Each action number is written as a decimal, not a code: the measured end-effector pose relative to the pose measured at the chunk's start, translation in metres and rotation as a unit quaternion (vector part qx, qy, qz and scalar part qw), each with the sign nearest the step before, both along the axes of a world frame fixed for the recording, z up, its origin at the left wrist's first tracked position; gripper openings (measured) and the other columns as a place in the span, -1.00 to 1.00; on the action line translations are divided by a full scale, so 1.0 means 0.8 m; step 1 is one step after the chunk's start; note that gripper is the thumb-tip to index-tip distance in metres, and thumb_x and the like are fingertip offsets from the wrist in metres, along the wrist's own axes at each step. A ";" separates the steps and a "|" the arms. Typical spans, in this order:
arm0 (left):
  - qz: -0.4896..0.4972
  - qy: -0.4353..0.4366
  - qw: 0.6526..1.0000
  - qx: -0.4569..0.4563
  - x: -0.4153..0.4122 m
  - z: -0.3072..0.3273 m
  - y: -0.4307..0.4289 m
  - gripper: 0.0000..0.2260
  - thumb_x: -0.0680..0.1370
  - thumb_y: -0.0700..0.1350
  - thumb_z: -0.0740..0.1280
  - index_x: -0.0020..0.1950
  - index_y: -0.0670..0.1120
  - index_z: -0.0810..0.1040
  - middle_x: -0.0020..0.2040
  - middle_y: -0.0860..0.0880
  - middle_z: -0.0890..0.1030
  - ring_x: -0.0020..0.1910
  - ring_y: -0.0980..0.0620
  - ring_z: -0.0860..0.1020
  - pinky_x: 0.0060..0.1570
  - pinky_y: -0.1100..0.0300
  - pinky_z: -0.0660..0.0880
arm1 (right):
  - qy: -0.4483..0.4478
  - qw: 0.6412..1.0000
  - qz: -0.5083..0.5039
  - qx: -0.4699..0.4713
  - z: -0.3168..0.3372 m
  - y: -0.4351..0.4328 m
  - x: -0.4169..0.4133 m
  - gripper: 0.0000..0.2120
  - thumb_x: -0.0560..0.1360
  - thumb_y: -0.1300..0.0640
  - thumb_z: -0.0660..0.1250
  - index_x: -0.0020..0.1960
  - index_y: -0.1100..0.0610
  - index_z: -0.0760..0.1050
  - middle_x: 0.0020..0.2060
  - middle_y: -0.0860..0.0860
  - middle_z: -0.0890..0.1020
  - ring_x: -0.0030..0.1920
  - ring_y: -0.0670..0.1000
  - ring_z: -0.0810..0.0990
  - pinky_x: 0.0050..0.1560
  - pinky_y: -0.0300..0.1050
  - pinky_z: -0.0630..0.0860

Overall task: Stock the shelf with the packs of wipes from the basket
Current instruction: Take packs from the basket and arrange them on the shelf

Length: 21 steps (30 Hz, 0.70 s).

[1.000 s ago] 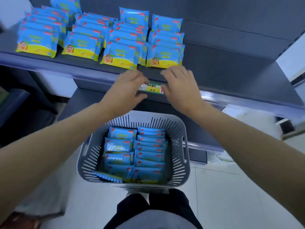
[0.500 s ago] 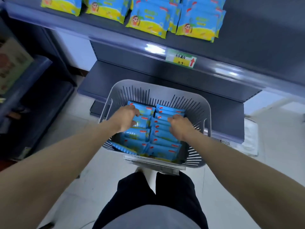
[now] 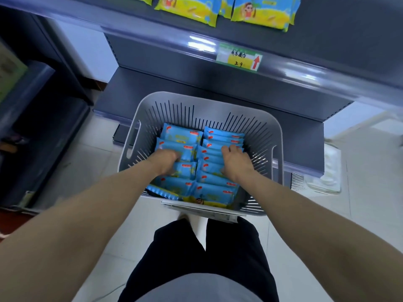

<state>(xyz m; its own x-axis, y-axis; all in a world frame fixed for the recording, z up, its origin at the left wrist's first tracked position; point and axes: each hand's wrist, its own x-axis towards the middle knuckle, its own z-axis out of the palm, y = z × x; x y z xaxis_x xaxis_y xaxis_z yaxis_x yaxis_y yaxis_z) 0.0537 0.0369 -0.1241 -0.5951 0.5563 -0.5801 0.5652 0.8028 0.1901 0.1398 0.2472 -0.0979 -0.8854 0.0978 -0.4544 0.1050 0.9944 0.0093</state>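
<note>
A second ago both my hands were up at the front edge of the dark grey metal shelf point(image 3: 327, 29), empty, just by the green and yellow price label point(image 3: 238, 57). Now they are down inside the pale grey slotted plastic basket point(image 3: 209, 99), which stands on the floor below that edge.

My left hand point(image 3: 166, 158) has its fingers curled down over one of the blue foil packs of wipes point(image 3: 218, 188) in the left-hand column. My right hand point(image 3: 236, 161) spans the right-hand column, fingers at the far end and thumb at the near end, clamping a few packs between them. Nothing has been lifted yet; every pack lies flat in the basket, in two columns that fill most of its floor.

I judge that one round of stocking is over and the next pick has begun. The stocked packs point(image 3: 187, 9) sit along the shelf's front edge, and plenty remain in the basket, so the job looks far from done.
</note>
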 end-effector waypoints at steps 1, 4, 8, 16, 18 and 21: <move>-0.004 0.000 1.000 -0.006 0.000 0.000 0.001 -0.67 0.44 -0.12 0.39 0.19 -0.10 0.47 0.14 -0.12 0.57 0.10 -0.14 0.52 0.11 0.07 0.45 | 0.007 1.000 0.006 0.004 -0.001 0.000 0.001 -0.52 0.49 0.13 0.29 0.35 0.19 0.24 0.25 0.16 0.39 0.26 0.17 0.38 0.19 0.05 0.38; -0.031 0.000 0.998 -0.048 0.000 0.005 0.010 -0.72 0.43 -0.14 0.37 0.13 -0.11 0.51 0.11 -0.10 0.56 0.08 -0.13 0.53 0.09 0.03 0.47 | -0.008 0.999 0.033 0.025 0.000 0.001 -0.001 -0.63 0.50 0.21 0.26 0.29 0.20 0.34 0.21 0.15 0.43 0.24 0.16 0.40 0.19 0.04 0.38; -0.010 -0.032 0.998 -0.059 0.002 0.011 0.011 -0.78 0.43 -0.18 0.37 0.07 -0.14 0.52 0.06 -0.12 0.58 0.02 -0.12 0.54 0.07 0.04 0.46 | -0.047 0.995 0.054 0.066 0.003 0.001 -0.002 -0.71 0.50 0.23 0.22 0.22 0.21 0.43 0.18 0.16 0.46 0.23 0.16 0.38 0.21 0.04 0.35; 0.022 -0.034 0.999 0.027 -0.023 0.069 0.005 -0.82 0.43 -0.18 0.41 -0.09 -0.12 0.43 -0.13 -0.07 0.49 -0.16 -0.05 0.44 -0.21 0.12 0.37 | -0.085 0.994 0.063 0.032 0.020 -0.004 -0.006 -0.82 0.51 0.23 0.21 0.09 0.18 0.48 0.06 0.10 0.57 0.07 0.12 0.54 -0.01 -0.06 0.44; 0.022 -0.019 0.998 0.047 -0.030 0.089 0.006 -0.79 0.42 -0.16 0.42 -0.02 -0.16 0.48 -0.13 -0.10 0.49 -0.17 -0.06 0.43 -0.20 0.10 0.38 | -0.107 0.993 0.052 0.002 0.029 -0.001 -0.010 -0.85 0.49 0.25 0.22 0.04 0.19 0.48 0.02 0.10 0.56 -0.02 0.12 0.53 -0.09 -0.08 0.46; 0.014 0.004 0.998 0.067 -0.034 0.124 0.008 -0.81 0.43 -0.15 0.41 -0.05 -0.13 0.44 -0.15 -0.05 0.43 -0.18 -0.06 0.40 -0.24 0.15 0.30 | -0.099 0.993 0.039 -0.041 0.061 0.010 -0.020 -0.88 0.45 0.30 0.23 -0.04 0.18 0.48 0.01 0.12 0.57 -0.07 0.13 0.53 -0.12 -0.08 0.50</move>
